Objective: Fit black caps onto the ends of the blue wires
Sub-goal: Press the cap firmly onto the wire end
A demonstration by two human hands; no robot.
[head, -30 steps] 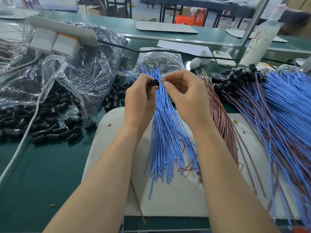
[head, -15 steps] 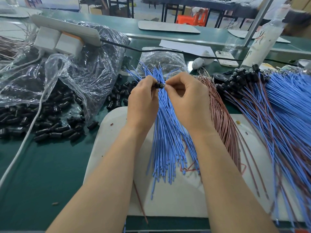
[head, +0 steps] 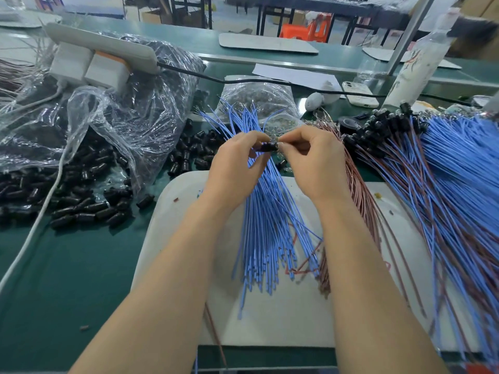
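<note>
Both hands are meeting above the fan of blue wires (head: 264, 225). The left hand (head: 235, 168) is pinching a black cap (head: 268, 147) between thumb and curled fingers, holding it on its side with one end facing right. The right hand (head: 316, 163) is pinching something small right at that end of the cap, fingers curled tight together. It looks like a wire tip, but most of it is hidden behind the fingertips, so whether it is already seated cannot be told.

The blue wires are lying spread over a white pad (head: 270, 319) on the green table (head: 67, 279), their near ends bare. Just right of them a bundle of brown wires (head: 359, 195) is lying on the pad too. Further right a big heap of wires (head: 459, 163) is resting with capped ends (head: 378, 125) pointing away.

Loose caps (head: 81, 211) are spilling from a clear bag (head: 129, 112) at the left, well apart from the hands.
</note>
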